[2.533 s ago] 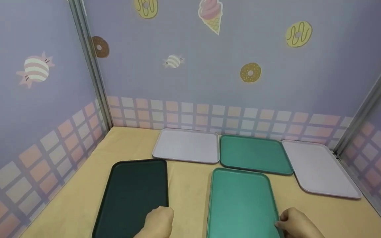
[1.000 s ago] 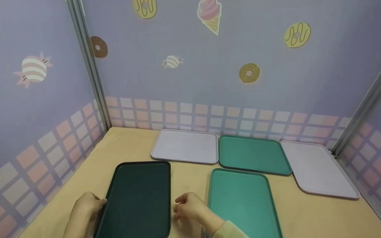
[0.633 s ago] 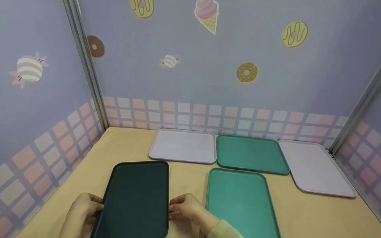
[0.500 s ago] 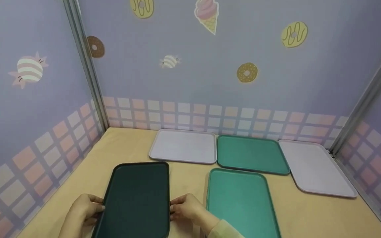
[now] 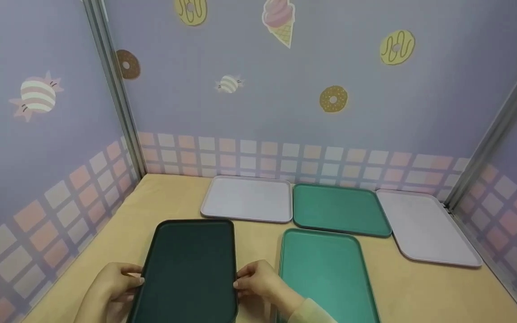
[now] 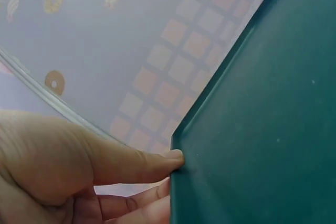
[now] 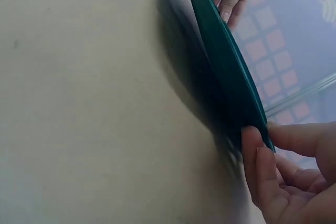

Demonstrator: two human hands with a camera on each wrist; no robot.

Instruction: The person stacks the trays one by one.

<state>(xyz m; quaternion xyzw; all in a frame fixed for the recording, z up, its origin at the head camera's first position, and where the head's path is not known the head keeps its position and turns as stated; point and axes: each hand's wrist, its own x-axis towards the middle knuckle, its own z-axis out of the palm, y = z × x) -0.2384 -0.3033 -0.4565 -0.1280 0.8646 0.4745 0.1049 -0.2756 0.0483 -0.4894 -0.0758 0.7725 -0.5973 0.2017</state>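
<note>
A dark green rectangular tray [image 5: 186, 269] with a low raised rim lies lengthwise before me, its near end cut off by the head view. My left hand [image 5: 112, 282] pinches its left rim, thumb on top and fingers below, as the left wrist view shows on the tray [image 6: 262, 129]. On the opposite side my right hand [image 5: 260, 280] pinches the right rim. From the right wrist view, the tray [image 7: 226, 61] is seen nearly edge-on, with right-hand fingers [image 7: 265, 169] under its edge and a dark shadow on the cloth.
To the right lies a lighter green tray [image 5: 326, 273], partly behind my right forearm. Along the back wall stand a white tray [image 5: 247, 199], another green tray [image 5: 341, 210] and a second white tray [image 5: 429, 229]. Patterned walls enclose the yellow cloth [image 5: 164, 193] on the left, back and right.
My right hand has left the lighter green tray's right edge for the dark tray's right rim. My left hand has gone round to its left rim. The dark tray has shifted slightly right.
</note>
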